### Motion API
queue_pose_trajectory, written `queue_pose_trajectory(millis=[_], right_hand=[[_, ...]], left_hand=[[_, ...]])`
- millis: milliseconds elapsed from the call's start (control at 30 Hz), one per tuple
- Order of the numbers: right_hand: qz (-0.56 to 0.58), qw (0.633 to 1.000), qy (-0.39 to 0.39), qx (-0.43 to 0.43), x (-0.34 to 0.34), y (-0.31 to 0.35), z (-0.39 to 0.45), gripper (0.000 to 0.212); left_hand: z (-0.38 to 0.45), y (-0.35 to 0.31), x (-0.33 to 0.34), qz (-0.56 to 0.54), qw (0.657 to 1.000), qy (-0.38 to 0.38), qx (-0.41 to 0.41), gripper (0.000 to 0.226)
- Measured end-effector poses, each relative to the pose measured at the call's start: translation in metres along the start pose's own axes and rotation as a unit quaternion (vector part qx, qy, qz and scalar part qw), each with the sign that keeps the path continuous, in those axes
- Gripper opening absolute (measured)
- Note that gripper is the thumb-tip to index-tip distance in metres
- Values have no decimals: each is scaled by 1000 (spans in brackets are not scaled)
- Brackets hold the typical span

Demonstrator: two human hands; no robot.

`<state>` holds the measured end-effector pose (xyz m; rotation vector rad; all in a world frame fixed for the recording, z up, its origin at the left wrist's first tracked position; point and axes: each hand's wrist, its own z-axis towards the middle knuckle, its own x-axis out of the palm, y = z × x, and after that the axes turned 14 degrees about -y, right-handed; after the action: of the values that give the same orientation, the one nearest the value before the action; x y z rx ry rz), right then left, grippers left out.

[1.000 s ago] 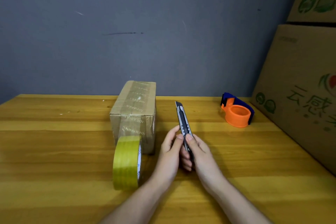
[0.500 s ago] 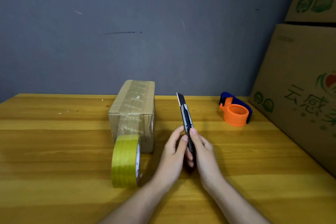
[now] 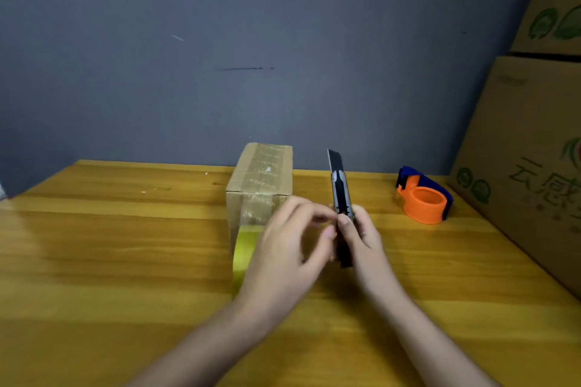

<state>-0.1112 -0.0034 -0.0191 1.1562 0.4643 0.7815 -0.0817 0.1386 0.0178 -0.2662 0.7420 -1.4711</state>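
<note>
My right hand (image 3: 361, 239) grips a black and silver utility knife (image 3: 341, 198) upright above the wooden table (image 3: 125, 261), its blade extended and pointing up and away. My left hand (image 3: 289, 248) hovers just left of the knife with loosely curled fingers; it is blurred and seems to be off the handle. A small taped cardboard box (image 3: 261, 179) lies behind my left hand. In front of the box stands a yellow tape roll (image 3: 243, 251) on its edge, partly hidden by my left hand.
An orange and blue tape dispenser (image 3: 424, 198) sits at the back right of the table. Large printed cardboard cartons (image 3: 528, 166) are stacked along the right edge. A grey wall (image 3: 220, 56) closes off the back.
The knife blade has been pushed further out of the handle. My left hand has come off the knife and shifted left. The knife has risen a little.
</note>
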Motion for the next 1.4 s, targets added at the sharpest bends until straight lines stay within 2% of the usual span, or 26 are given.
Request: queue_pose_trajectory(millis=[67,133,200,300,367,467,567,667,800,1000,1267,1400], right_hand=[[-27,999,20,-8,4,7,-3,18],[-59,997,35,-18,8,14,-5,18],[-83,995,54,-22,11,21,-5,18],[-96,992,74,-19,17,30,-3,17],[-98,992,83,-14,21,35,-3,18],[-98,991,92,-6,26,38,-3,18],[-113,988,102,2,30,37,-3,17],[-142,983,118,-4,30,37,-4,17],[-159,980,122,-12,27,39,-4,18],[-157,980,120,-12,23,42,-4,18],[-165,978,124,-17,21,45,-6,19],[-176,975,137,-15,19,45,-8,19]], left_hand=[[3,8,-23,-4,997,-75,-33,8],[5,27,-39,-15,986,-126,-109,15],[6,48,-53,30,977,-133,-163,26],[5,70,-69,109,973,-92,-183,45],[7,75,-75,107,975,-21,-192,61],[15,82,-78,161,977,62,-124,82],[20,86,-75,122,984,91,-96,75],[19,92,-68,94,984,112,-103,67],[17,92,-68,72,983,98,-140,72],[23,94,-75,70,972,140,-174,81],[31,93,-74,-13,958,171,-232,90],[26,89,-73,-91,935,188,-287,93]])
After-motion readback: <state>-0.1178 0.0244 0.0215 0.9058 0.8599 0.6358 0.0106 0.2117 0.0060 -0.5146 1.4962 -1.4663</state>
